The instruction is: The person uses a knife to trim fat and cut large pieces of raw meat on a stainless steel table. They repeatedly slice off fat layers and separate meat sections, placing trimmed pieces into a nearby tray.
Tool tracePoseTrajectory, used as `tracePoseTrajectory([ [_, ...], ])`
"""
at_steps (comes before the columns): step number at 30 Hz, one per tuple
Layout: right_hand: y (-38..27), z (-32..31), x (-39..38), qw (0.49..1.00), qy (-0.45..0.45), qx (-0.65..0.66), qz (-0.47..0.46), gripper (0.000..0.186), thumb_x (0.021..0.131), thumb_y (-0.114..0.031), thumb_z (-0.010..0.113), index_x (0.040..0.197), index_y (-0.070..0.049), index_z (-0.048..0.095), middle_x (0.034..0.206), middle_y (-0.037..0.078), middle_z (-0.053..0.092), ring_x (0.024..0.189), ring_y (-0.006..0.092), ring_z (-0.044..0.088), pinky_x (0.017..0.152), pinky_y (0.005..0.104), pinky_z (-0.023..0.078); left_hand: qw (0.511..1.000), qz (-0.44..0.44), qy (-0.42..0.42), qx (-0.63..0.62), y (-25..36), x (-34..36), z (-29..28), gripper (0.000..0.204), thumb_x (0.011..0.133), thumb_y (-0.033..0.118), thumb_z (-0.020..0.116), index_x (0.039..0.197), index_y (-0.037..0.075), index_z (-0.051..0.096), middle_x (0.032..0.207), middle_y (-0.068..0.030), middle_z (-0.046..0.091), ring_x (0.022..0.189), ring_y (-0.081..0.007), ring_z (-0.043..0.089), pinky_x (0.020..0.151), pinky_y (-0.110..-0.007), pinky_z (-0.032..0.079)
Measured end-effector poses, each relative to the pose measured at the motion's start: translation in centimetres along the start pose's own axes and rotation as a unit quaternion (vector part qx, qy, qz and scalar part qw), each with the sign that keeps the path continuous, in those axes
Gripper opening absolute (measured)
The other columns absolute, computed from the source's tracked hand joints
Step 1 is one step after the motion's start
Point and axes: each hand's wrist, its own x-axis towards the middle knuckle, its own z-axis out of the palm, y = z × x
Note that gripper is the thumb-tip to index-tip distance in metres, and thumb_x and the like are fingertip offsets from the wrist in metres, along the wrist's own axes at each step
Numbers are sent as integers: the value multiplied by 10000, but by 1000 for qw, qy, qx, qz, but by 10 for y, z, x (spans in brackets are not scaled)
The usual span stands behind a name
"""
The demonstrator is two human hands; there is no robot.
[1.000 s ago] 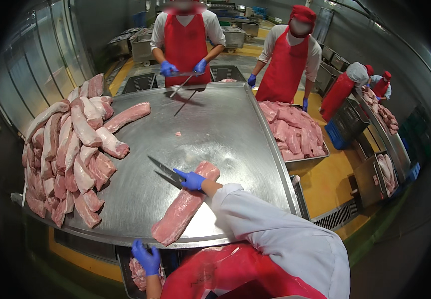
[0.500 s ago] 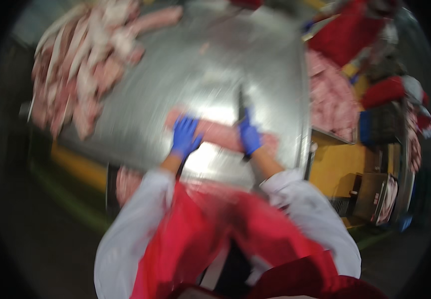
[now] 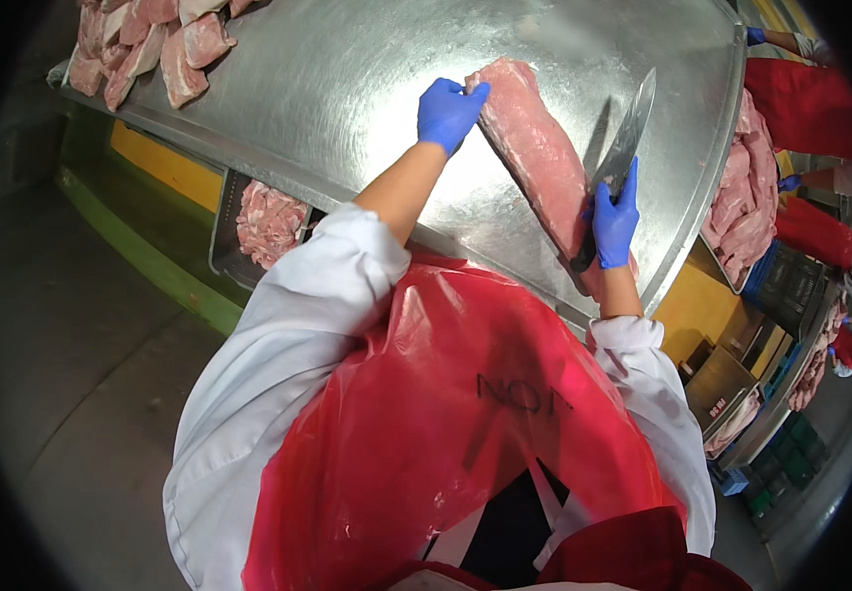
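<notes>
A long pink pork loin (image 3: 536, 133) lies slantwise on the metal table (image 3: 347, 108), its near end toward the table's front edge. Blue-gloved, my left hand (image 3: 449, 114) pinches the loin's far end at its left corner. My right hand (image 3: 616, 219), also in a blue glove, is wrapped round the dark handle of a knife (image 3: 633, 123). The blade points away from me, beside the loin's right side and apart from its far half. Part of the loin's near end is hidden behind my right hand and wrist.
Cut meat pieces (image 3: 140, 44) are heaped at the table's far left. Below the front edge sits a bin of trimmings (image 3: 266, 222). To the right stand a container of meat (image 3: 746, 202) and a dark crate (image 3: 788, 286). Co-workers in red aprons (image 3: 805, 108) stand beyond.
The loin has swung from lying crosswise to pointing away from me. My left hand has moved to its far end; my right hand, still holding the knife, has shifted right. The view has turned.
</notes>
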Motion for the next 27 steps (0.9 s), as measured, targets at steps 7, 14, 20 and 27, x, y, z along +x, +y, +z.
tracePoseTrajectory([
  [7,-72,66,70,984,-166,-46,-47,696,943,-199,592,1575,-260,307,759,179,688,636,231,686,651,372,553,994,57,-92,15,-22,26,8,277,801,283,727,858,12,716,898,-174,731,851,-297,708,797,-390,548],
  [14,-106,76,96,892,-406,-191,-52,657,949,-221,558,1558,-321,331,764,188,680,583,239,653,651,383,561,986,39,-41,-156,-45,23,-33,219,878,220,732,921,16,666,818,-95,695,744,-167,651,713,-306,534],
  [20,-113,15,72,830,-505,-235,-27,662,947,-194,559,1555,-335,337,761,150,646,566,194,607,624,361,553,980,82,66,-170,-70,17,-91,184,891,196,717,937,27,659,840,-59,671,745,-132,612,688,-287,504],
  [27,-130,21,80,786,-535,-292,-99,716,912,-108,540,1559,-342,340,932,196,694,702,211,645,738,371,554,971,64,22,-230,-69,-22,-111,131,903,149,695,963,37,666,833,-15,641,728,-99,576,684,-258,483],
])
